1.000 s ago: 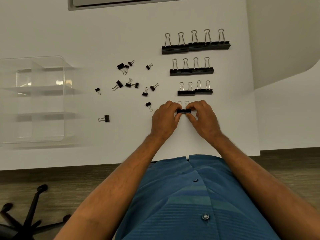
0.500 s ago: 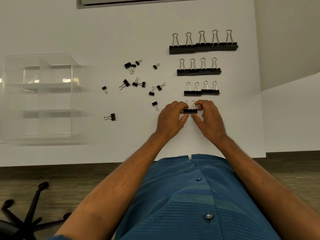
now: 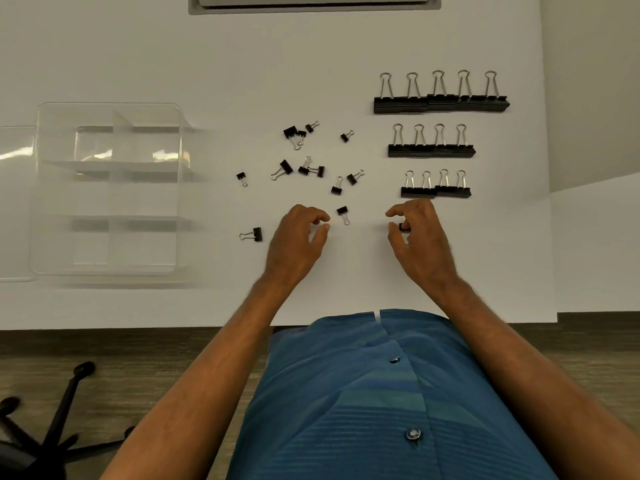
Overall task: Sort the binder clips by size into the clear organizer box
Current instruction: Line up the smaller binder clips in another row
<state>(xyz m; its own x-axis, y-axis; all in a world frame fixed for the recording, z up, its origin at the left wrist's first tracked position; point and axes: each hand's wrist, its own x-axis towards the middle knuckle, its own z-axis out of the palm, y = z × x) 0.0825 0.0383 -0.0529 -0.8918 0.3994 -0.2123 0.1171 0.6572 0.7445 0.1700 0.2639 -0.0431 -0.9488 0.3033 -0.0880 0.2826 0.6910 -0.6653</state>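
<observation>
From the head view, the white counter (image 3: 173, 46) carries three tidy rows at the right: a far row of five large black binder clips with silver wire handles (image 3: 441, 102), a middle row of four medium black binder clips (image 3: 431, 150) and a near row of four smaller black binder clips (image 3: 435, 191). Each row lies handles away from the person and bodies edge to edge, which reads as grading by size before anything goes into the box.

The right hand (image 3: 420, 237) hovers just below the near row, its grip narrow, with thumb and curled fingers pinching a small black clip (image 3: 403, 226). How many clips it holds is hidden by the fingers. It is probably being held close to that row to judge its size.

The left hand (image 3: 298, 237) has its fingers loosely curled, the grip narrow and holding nothing that shows. It sits near a tiny black binder clip (image 3: 343, 213), likely the next one to be taken.

More loose tiny black clips (image 3: 304, 168) lie scattered mid-counter at odd angles, unsorted. One stray (image 3: 254, 234) sits apart towards the left.

The clear plastic organizer box with dividers (image 3: 107, 188) stands well left of the clips. No clip shows in any compartment, so filling appears not yet begun.
</observation>
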